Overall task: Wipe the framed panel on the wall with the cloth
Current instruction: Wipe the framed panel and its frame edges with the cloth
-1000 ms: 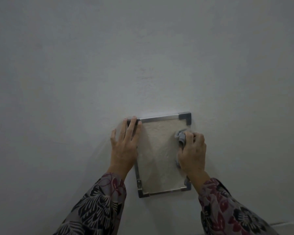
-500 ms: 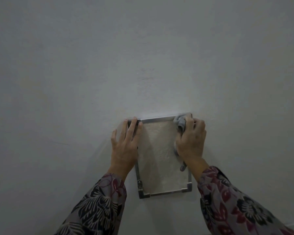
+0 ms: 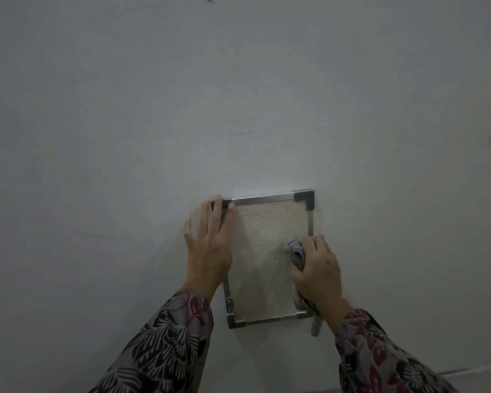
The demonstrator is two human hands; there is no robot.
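Framed panel (image 3: pixel 267 245): left hand (image 3: pixel 209 251) flat at its left edge, right hand (image 3: pixel 316 272) clutching cloth (image 3: pixel 296 252) at right edge.

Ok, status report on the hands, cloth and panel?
Left hand flat, bracing frame's left edge. Right hand gripping cloth against framed panel, lower right. Nothing obstructing.

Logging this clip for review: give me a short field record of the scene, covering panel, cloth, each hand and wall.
panel: framed panel, metal edges, dark corner caps, mounted on wall
cloth: grey cloth, bunched, pressed on panel's right side
right hand: right hand gripping cloth
left hand: left hand flat, open, over panel's left edge
wall: plain wall, small fixing at top
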